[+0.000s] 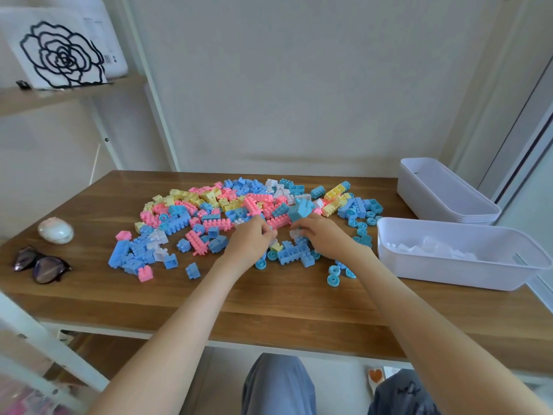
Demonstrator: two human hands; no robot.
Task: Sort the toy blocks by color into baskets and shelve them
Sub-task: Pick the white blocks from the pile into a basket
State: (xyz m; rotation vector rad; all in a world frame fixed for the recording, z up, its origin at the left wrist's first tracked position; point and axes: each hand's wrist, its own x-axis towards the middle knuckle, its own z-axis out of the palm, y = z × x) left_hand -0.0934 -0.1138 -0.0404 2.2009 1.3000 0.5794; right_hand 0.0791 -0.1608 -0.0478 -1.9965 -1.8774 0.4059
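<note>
Right hand pinches a white block for the near-right basket (whites already inside); I cannot tell the left hand's grasp.

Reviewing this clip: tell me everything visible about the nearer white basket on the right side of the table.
The nearer white basket is a long open tub with rounded corners and a rolled rim, made of what looks like smooth plain plastic. It stands upright on the wooden table near its right edge. A few white blocks lie in its bottom. The right hand is in the block pile to its left and does not touch it. A stack of baskets stands behind it.
</note>
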